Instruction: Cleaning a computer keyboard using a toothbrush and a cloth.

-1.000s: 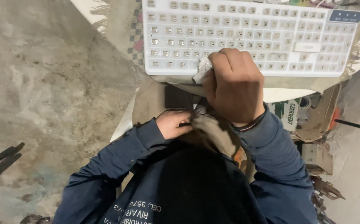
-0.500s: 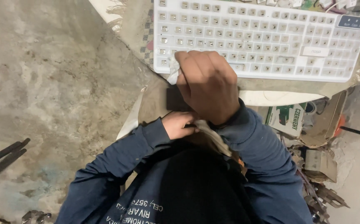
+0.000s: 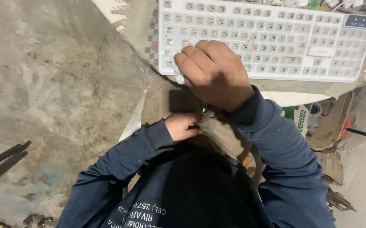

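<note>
A white keyboard (image 3: 275, 38) lies across the top of the view on a beige fringed cloth (image 3: 138, 31). My right hand (image 3: 214, 71) is closed around a small white wad of cloth or tissue (image 3: 178, 76) and presses it on the keyboard's lower left corner. My left hand (image 3: 183, 126) rests lower down, against my lap, with its fingers curled on a tan fabric; whether it grips anything is unclear. Both arms wear dark blue sleeves.
A bare concrete floor (image 3: 52, 93) fills the left side. Cardboard pieces and a green and white box (image 3: 303, 118) lie under the table at the right. A dark metal object (image 3: 1, 162) sits at the far left, more metal parts (image 3: 339, 200) at the lower right.
My right hand has slid left along the keyboard's lower rows with the white wad, from the middle to the lower left corner. The left hand has stayed in place.
</note>
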